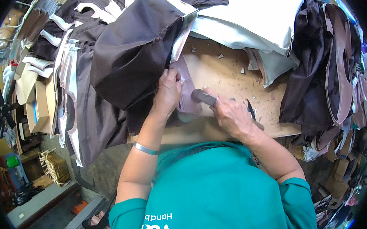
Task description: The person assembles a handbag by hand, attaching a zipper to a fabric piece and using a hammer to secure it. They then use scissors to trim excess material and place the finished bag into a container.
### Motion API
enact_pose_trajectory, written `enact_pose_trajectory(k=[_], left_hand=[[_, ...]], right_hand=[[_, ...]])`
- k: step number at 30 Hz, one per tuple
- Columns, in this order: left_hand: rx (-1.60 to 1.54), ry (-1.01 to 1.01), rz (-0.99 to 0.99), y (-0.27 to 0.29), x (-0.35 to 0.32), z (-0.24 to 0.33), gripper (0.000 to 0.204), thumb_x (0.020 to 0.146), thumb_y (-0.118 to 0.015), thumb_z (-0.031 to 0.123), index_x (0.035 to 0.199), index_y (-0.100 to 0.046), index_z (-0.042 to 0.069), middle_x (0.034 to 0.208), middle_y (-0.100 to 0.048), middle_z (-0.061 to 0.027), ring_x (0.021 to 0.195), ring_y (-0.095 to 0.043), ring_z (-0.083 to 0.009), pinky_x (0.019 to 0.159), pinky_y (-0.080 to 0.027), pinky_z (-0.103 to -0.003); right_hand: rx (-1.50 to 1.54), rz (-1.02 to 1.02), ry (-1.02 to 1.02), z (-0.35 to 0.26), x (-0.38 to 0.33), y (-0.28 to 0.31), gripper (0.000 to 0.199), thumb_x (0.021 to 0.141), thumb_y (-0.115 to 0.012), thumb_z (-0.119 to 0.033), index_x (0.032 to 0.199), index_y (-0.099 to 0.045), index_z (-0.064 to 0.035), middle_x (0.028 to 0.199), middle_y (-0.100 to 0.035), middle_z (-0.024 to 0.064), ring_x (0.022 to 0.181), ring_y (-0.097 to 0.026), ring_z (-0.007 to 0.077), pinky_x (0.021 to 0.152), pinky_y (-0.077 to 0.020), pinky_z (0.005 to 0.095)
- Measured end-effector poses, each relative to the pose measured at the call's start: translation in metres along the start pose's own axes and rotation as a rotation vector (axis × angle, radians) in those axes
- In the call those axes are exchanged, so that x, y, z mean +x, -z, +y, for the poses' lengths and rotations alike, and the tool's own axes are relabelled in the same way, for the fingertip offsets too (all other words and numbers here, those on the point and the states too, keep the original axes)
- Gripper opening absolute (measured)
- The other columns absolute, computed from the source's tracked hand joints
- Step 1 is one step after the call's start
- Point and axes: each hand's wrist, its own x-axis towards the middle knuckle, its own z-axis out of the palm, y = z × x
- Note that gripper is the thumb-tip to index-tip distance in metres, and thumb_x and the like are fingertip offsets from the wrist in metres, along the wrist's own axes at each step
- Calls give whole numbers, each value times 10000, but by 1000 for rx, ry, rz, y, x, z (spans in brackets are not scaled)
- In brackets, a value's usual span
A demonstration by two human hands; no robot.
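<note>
Hands (167,92) pressing pink strip (186,86), brown fabric (132,54)

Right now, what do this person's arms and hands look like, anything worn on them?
Both forearms are bare. The left wrist carries a thin silver bangle. Short teal sleeves cover the upper arms. The left hand and right hand wear no gloves; rings cannot be made out.

Grey concrete floor (40,201), black fan (2,112), stacked cardboard (38,103), wicker basket (57,166) at left.

Left hand (168,91) pins pink strip (184,86); right hand (230,115) grips dark tool (203,97), maybe hammer.
</note>
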Motion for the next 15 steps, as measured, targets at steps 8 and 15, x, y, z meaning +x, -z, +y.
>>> enact_pose_trajectory(k=[8,15], left_hand=[[3,-2,-47,2,0,-8,171,721,-633,23,843,-522,-19,821,-558,-156,786,-552,-308,698,-433,-371],[-50,-37,-64,1,7,-13,140,731,-606,15,840,-529,-27,786,-544,-166,744,-553,-277,674,-432,-361]], right_hand=[[34,80,-5,3,20,19,416,822,-511,-126,1233,-451,-118,780,-569,141,619,-586,320,536,-465,428],[92,162,-96,14,59,-18,292,825,-463,-112,1104,-477,-29,841,-600,188,708,-627,280,506,-499,376]])
